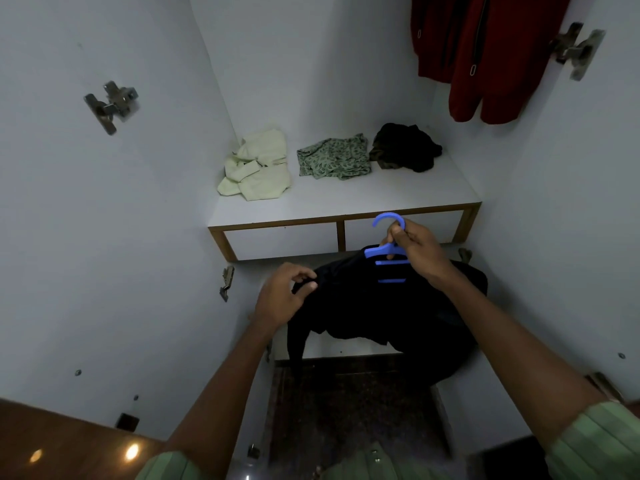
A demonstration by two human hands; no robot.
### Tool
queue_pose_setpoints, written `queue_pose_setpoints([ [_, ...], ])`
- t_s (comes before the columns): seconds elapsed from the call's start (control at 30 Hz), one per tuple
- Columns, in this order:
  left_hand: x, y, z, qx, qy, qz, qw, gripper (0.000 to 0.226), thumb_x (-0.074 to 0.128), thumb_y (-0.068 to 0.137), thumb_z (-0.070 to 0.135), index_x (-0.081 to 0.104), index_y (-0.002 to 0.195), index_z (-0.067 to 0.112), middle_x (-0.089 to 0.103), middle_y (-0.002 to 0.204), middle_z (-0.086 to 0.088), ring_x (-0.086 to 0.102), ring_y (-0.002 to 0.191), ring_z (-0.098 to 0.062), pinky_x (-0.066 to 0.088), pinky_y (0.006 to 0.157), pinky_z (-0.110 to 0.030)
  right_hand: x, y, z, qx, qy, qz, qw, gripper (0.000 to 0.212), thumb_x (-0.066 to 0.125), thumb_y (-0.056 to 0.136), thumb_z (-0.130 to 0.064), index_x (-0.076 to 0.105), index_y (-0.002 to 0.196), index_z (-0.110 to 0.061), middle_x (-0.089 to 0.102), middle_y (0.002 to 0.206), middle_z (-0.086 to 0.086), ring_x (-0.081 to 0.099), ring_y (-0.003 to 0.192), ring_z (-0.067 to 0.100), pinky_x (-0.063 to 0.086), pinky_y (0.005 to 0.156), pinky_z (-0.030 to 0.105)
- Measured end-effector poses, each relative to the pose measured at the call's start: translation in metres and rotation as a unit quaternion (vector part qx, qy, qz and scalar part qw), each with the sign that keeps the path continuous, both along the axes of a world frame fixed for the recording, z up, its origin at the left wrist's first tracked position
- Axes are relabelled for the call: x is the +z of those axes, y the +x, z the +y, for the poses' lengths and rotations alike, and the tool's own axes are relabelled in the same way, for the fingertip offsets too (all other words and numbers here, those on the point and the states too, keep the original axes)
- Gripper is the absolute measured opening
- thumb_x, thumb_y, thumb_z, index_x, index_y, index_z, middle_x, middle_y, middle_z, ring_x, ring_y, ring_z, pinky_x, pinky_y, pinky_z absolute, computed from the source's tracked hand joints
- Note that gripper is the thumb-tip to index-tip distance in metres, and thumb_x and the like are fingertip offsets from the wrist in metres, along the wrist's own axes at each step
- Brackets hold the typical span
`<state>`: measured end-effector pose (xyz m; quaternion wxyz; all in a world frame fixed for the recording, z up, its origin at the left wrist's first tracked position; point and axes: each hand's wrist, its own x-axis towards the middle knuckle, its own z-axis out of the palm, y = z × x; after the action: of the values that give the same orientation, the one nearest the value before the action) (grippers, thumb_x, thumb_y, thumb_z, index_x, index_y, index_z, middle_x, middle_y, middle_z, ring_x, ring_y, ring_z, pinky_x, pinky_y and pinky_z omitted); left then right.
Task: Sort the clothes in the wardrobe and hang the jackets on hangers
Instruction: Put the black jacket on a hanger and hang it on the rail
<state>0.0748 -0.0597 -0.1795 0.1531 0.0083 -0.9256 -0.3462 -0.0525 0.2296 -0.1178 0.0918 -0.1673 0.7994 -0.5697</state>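
Head view. Below the shelf (346, 202), the right hand (417, 252) pinches the neck of a blue hanger (386, 252), fingers closed around it. The black jacket (381, 306) drapes from the hanger, between both hands. The left hand (282, 296) pinches the jacket's left shoulder edge. On the shelf lie a cream garment (256, 166), a patterned garment (334, 157) and a dark garment (403, 148); a red jacket (485, 53) hangs above the shelf, at right.

A white shelf (346, 199) with a wooden front edge carried three crumpled garments in a row: a cream one (258, 166) at the left, a green patterned one (334, 156) in the middle, a dark one (403, 150) at the right, each apart from the next.
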Motion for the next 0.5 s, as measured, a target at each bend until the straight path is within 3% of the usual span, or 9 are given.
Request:
queue_pose_setpoints([
  [0.1,-0.005,0.001,0.011,0.002,-0.069,0.023,0.997,0.021,0.082,0.085,0.023,0.074,0.103,0.030,0.063,0.098,0.019,0.060,0.087,0.001,0.052,0.077,-0.017,0.003,-0.002,-0.007,0.017,-0.007,-0.010,1.000,0.033,0.042,0.110,-0.030,0.065,0.089,-0.018,0.073,0.090,0.000,0.071,0.083,0.029,0.055,0.087,0.036],
  [0.2,-0.011,-0.001,0.008,0.051,-0.094,0.063,0.992,0.031,0.086,0.079,0.028,0.070,0.106,0.028,0.061,0.104,0.013,0.059,0.091,-0.004,0.053,0.080,-0.025,0.009,-0.007,-0.005,-0.002,-0.023,-0.001,1.000,0.033,0.042,0.110,-0.028,0.064,0.092,-0.010,0.075,0.089,0.004,0.071,0.076,0.027,0.057,0.085,0.034],
  [0.3,-0.010,-0.003,0.002,0.085,-0.103,0.050,0.990,0.042,0.088,0.074,0.036,0.062,0.107,0.032,0.057,0.107,0.011,0.058,0.094,-0.009,0.050,0.080,-0.027,0.011,-0.012,0.000,-0.026,-0.045,-0.005,0.999,0.035,0.042,0.110,-0.029,0.062,0.089,-0.010,0.075,0.087,0.007,0.070,0.073,0.029,0.056,0.083,0.034],
  [0.4,-0.005,-0.001,0.003,0.090,-0.090,0.019,0.992,0.043,0.087,0.074,0.030,0.056,0.105,0.035,0.060,0.099,0.015,0.059,0.079,-0.007,0.054,0.063,-0.027,0.008,-0.018,0.006,-0.046,-0.077,-0.018,0.996,0.036,0.043,0.110,-0.029,0.060,0.085,-0.010,0.074,0.084,0.012,0.067,0.069,0.035,0.057,0.085,0.043],
  [0.5,-0.004,-0.002,0.004,0.071,-0.078,0.024,0.994,0.038,0.080,0.082,0.022,0.057,0.110,0.031,0.066,0.093,0.012,0.052,0.062,-0.003,0.049,0.058,-0.018,0.007,-0.020,0.012,-0.074,-0.088,-0.029,0.993,0.038,0.042,0.110,-0.031,0.059,0.085,-0.009,0.072,0.079,0.013,0.066,0.068,0.035,0.057,0.083,0.044],
])
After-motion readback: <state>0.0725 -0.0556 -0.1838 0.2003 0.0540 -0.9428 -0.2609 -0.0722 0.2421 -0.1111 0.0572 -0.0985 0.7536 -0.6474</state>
